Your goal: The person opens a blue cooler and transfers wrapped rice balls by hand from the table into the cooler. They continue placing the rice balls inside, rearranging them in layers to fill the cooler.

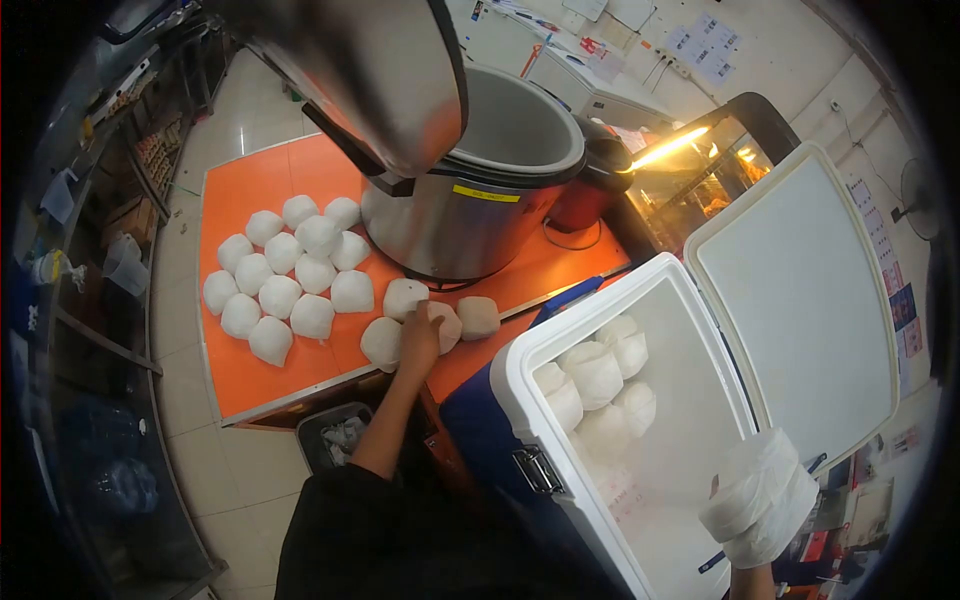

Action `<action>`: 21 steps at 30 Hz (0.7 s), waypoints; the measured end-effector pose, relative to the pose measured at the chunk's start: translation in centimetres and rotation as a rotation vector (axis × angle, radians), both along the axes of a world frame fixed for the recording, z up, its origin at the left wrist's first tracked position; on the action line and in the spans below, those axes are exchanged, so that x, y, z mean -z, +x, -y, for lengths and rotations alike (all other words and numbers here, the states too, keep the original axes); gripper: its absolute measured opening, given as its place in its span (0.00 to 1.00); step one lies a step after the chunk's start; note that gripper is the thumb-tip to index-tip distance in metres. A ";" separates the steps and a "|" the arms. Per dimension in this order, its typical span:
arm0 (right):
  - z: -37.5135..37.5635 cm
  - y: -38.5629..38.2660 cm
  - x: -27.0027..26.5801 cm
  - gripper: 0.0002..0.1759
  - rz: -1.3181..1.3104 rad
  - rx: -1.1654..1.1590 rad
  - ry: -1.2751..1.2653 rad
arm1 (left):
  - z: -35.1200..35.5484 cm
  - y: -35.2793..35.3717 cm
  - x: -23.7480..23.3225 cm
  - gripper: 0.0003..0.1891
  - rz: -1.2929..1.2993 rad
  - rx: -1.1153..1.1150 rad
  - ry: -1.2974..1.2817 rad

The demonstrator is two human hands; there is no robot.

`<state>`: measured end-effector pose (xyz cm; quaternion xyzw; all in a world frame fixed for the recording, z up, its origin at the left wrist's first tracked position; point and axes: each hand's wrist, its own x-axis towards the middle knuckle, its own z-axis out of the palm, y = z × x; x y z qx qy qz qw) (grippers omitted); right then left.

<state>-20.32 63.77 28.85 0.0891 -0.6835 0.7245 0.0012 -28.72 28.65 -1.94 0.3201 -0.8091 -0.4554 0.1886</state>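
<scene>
White wrapped packets (765, 500), probably light, soft, easily crushed and best cupped around their sides, are gripped at four o'clock by the right hand (752, 580), while near centre, towards eight, another packet (446, 330) is touched by the curled left hand (420, 338), its grip unclear.

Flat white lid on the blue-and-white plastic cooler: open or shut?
Open. The lid is swung back off the rim of the cooler, and rounded white bundles show inside.
</scene>
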 end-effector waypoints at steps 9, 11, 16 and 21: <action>5.4 -1.9 -2.3 0.40 -0.109 -0.085 -0.093 | -4.9 5.2 -8.3 0.19 -0.418 -0.152 -0.201; 5.5 -2.8 -3.7 0.37 0.083 -0.342 0.073 | -6.7 9.4 -12.9 0.22 -0.778 0.008 0.183; 12.8 -2.6 -2.7 0.42 0.305 -0.735 0.260 | -12.3 14.6 -22.0 0.55 -1.216 0.353 0.897; 17.1 -0.5 -0.7 0.48 -0.184 -1.170 0.620 | -13.7 19.1 -19.0 0.48 -1.070 0.090 0.860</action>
